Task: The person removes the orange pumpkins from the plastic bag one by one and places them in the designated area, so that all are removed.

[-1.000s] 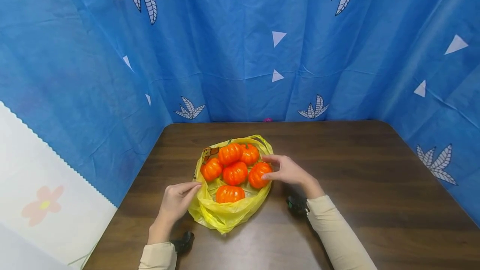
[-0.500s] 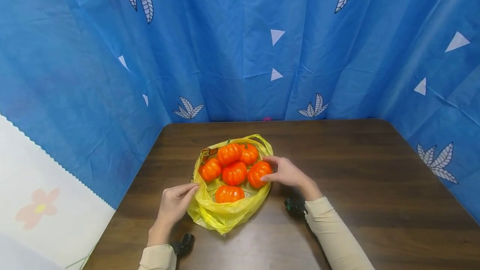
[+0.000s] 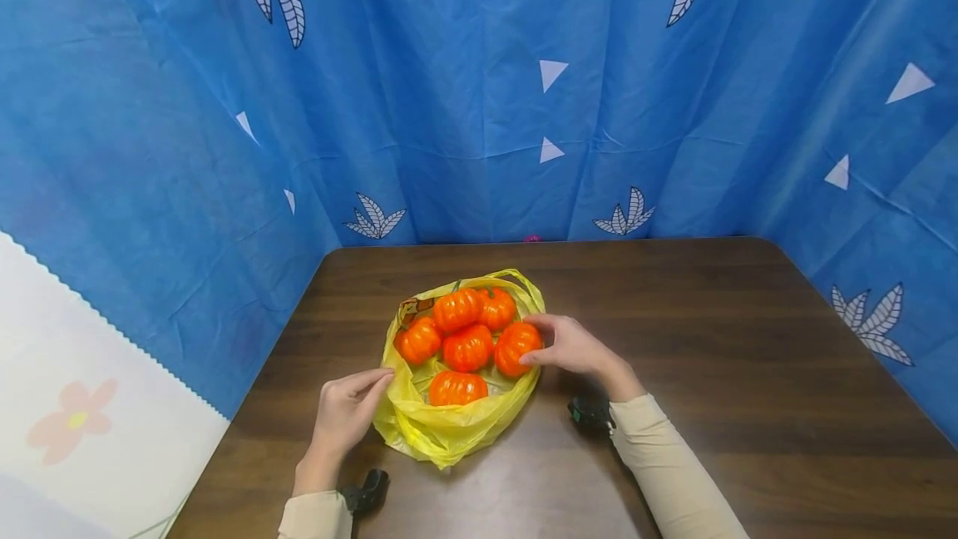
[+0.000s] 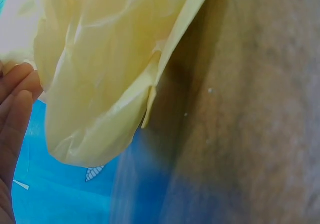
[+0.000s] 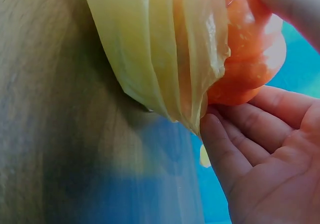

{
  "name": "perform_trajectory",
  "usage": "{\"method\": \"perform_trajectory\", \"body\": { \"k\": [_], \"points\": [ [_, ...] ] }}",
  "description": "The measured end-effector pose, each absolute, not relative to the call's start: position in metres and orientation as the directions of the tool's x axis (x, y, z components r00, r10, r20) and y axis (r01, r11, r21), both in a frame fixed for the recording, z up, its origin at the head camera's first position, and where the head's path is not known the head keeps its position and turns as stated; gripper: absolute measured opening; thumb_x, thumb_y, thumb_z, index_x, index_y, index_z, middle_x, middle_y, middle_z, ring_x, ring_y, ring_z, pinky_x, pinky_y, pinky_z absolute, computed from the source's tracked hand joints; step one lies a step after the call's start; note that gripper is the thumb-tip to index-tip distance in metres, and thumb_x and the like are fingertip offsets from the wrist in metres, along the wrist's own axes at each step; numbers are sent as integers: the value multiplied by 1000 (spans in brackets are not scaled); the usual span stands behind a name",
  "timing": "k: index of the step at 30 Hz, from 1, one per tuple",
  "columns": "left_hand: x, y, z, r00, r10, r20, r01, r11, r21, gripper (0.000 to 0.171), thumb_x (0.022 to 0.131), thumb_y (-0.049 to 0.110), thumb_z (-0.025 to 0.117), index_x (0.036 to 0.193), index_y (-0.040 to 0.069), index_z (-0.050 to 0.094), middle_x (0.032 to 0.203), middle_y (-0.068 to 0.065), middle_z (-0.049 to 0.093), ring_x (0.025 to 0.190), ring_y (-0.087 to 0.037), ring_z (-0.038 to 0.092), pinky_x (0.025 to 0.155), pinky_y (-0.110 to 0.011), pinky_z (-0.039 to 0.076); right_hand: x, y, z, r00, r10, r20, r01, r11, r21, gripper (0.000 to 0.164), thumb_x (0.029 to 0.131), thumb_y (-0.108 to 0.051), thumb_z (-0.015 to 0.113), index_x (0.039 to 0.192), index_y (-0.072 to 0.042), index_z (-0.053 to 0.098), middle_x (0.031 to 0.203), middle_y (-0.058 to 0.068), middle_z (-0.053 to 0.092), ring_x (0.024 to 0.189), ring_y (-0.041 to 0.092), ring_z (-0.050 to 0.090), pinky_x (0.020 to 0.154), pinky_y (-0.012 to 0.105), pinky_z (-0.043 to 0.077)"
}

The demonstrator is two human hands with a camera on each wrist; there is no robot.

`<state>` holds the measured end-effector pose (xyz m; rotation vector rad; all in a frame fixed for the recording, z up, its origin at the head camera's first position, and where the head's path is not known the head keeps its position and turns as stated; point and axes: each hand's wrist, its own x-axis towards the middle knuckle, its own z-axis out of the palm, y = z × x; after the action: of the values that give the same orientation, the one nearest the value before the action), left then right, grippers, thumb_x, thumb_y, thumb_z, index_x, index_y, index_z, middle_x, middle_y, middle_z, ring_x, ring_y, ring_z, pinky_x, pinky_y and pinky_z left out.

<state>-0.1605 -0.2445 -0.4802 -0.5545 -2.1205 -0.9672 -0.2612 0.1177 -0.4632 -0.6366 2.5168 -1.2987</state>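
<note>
Pumpkins, six of them, lay together inside a yellow plastic bag, whose mouth opened upward on the brown wood-grain surface. They were bright orange, glossy and ribbed. The rear pumpkin pointed its dark green stem away from the person, while the front pumpkin had its long axis from left to right. The rightmost pumpkin was at the right wall of the bag; which way its stem pointed I could not tell. Around it the right hand had its grip, the thumb on the near side and fingers on the far side. The left hand pinched the left edge of the bag.
</note>
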Motion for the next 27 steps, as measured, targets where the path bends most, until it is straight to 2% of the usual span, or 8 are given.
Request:
{"method": "perform_trajectory", "body": {
  "k": [3, 10, 12, 19, 25, 27],
  "points": [
    [-161, -245, -480, -655, 73, 752, 623, 615, 483, 24, 69, -14, 82, 89, 0, 80, 84, -13, 78, 75, -13, 76, 72, -8, 56, -261, 119, -460, -877, -480, 1, -273, 497, -824, 74, 81, -38, 83, 141, -6, 54, 138, 12, 61, 121, 27, 59, 109, 49, 50],
    [-160, -245, -481, -696, 56, 716, 595, 604, 530, 20, 73, -12, 81, 89, -1, 79, 84, -16, 78, 84, 7, 70, 73, -7, 55, -260, 126, -451, -880, -473, 43, -284, 452, -846, 69, 83, -36, 81, 140, -6, 55, 134, 11, 64, 121, 29, 60, 107, 49, 51],
    [-160, -246, -482, -693, 56, 719, 598, 601, 530, 20, 73, -13, 80, 89, -1, 79, 84, -16, 77, 84, 6, 70, 73, -7, 55, -259, 128, -448, -880, -472, 51, -285, 438, -853, 67, 84, -34, 81, 139, -6, 55, 132, 12, 64, 121, 29, 61, 107, 49, 52],
    [-160, -247, -482, -669, 67, 740, 623, 593, 510, 13, 78, -8, 80, 90, -2, 79, 85, -17, 77, 77, -16, 77, 72, -9, 56, -256, 137, -437, -898, -433, 70, -272, 424, -864, 67, 84, -34, 80, 140, -7, 53, 133, 13, 64, 119, 31, 62, 102, 47, 56],
    [-160, -246, -482, -664, 51, 746, 623, 589, 515, 21, 72, -15, 80, 89, -2, 79, 84, -17, 77, 82, -1, 73, 73, -7, 56, -255, 144, -433, -904, -407, 132, -316, 427, -847, 65, 85, -34, 80, 139, -10, 55, 132, 11, 63, 116, 29, 62, 101, 48, 56],
    [-160, -245, -482, -649, 45, 759, 632, 587, 506, 24, 70, -17, 80, 88, -1, 79, 83, -17, 77, 82, 0, 73, 72, -7, 56, -255, 147, -432, -905, -396, 156, -333, 431, -839, 63, 85, -34, 79, 139, -11, 56, 132, 10, 63, 116, 29, 61, 101, 49, 55]
  ]
}}
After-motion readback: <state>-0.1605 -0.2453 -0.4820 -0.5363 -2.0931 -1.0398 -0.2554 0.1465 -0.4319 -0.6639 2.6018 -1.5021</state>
